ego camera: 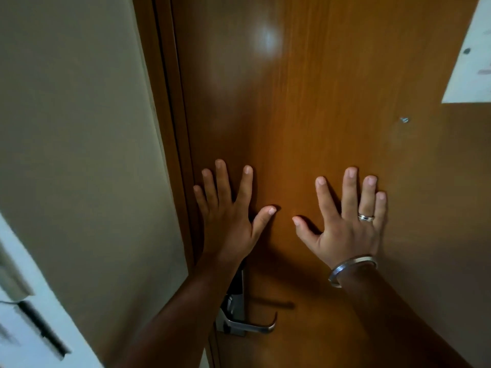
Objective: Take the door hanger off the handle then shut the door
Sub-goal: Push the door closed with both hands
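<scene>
A brown wooden door (305,102) fills most of the view and sits against its frame (170,107) on the left. My left hand (225,221) lies flat on the door near its left edge, fingers spread. My right hand (348,229), with a ring and a metal bangle, is pressed flat on the door further right, fingers spread too. Below my left forearm is the silver lever handle (252,325) on its lock plate. No door hanger shows on the handle or in either hand.
A beige wall (79,155) runs along the left of the frame. A white panel with a dark slot (34,322) sits at the lower left. A white paper sheet (473,62) is fixed on the door at upper right, with a small screw (404,119) below it.
</scene>
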